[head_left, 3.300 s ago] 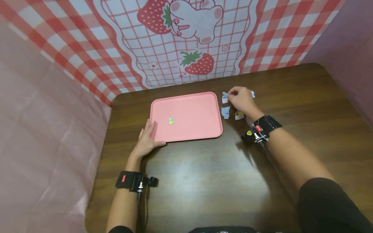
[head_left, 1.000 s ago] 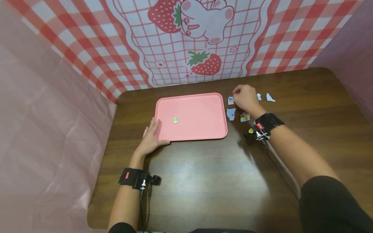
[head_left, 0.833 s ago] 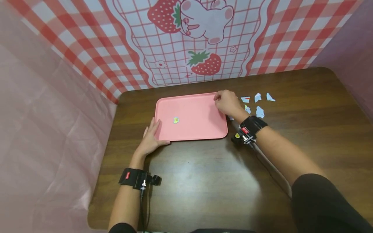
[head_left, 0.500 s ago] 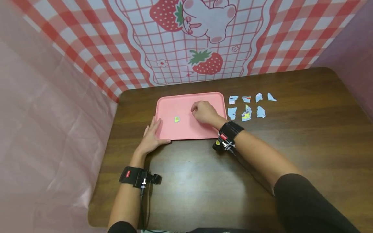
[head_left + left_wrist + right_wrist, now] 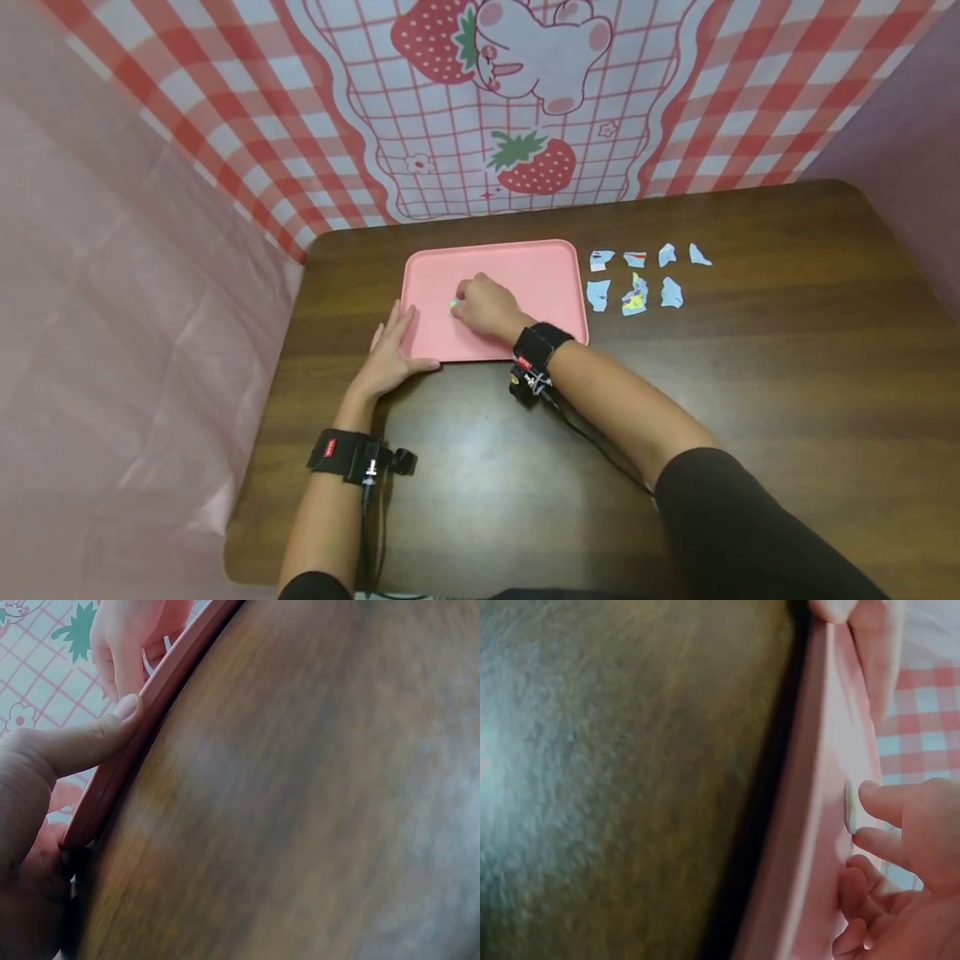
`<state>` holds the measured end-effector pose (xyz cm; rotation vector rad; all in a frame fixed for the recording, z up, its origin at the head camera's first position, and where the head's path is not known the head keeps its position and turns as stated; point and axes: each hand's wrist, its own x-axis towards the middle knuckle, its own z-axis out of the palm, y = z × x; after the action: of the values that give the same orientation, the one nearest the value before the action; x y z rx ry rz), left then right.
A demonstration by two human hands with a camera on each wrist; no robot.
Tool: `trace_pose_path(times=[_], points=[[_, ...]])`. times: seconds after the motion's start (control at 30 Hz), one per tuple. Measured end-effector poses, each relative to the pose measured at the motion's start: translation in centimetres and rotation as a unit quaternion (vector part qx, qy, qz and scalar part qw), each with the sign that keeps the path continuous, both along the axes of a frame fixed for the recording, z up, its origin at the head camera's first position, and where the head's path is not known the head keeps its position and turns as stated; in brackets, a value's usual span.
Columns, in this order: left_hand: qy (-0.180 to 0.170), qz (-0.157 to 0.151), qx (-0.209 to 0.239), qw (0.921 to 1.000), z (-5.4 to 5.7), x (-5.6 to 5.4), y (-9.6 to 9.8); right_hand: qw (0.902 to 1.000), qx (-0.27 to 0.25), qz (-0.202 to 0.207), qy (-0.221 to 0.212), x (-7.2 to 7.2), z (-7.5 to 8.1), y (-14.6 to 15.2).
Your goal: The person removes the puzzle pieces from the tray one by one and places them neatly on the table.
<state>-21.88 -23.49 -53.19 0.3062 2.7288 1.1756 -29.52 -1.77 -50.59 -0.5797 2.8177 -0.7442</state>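
Note:
My right hand is over the pink tray, its fingertips right at a small yellow-green paper piece lying on the tray. In the right wrist view the thumb and a finger stand apart beside the piece, and the other fingers are curled. My left hand rests on the tray's near left corner, fingers spread along the left side. Its thumb lies on the front rim in the left wrist view.
Right of the tray, several torn-looking paper pieces lie in two rows on the wooden table, among them a yellow-patterned one and a plain pale blue one. A red-checked strawberry cloth hangs behind the table, and a pink curtain at the left.
My right hand has moved left from the paper pieces on the table, across the tray, to the yellow-green piece. The rows of pieces are now uncovered. My left hand stays at the tray corner.

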Motion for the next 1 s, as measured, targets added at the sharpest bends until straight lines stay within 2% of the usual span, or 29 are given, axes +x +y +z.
trace_pose_path(times=[0.23, 0.4, 0.6, 0.8, 1.0], points=[[-0.004, -0.004, -0.007, 1.0, 0.1, -0.3, 0.2, 0.9994, 0.012, -0.018, 0.026, 0.2, -0.5, -0.4], [-0.005, -0.001, -0.011, 0.9999, 0.1, -0.3, 0.2, 0.9994, -0.012, -0.017, 0.028, 0.2, -0.9, -0.9], [-0.001, 0.001, -0.005, 1.0, -0.1, -0.1, 0.3, 0.9986, -0.047, 0.005, 0.024, 0.5, -1.4, -1.3], [-0.005, 0.002, -0.004, 1.0, -0.1, 0.0, 0.3, 0.9909, -0.133, 0.018, 0.005, 0.0, -0.9, -0.1], [-0.003, 0.006, -0.015, 0.9999, 0.0, 0.0, 0.0, 0.9731, -0.226, -0.036, -0.026, -1.3, 0.2, 3.3]])
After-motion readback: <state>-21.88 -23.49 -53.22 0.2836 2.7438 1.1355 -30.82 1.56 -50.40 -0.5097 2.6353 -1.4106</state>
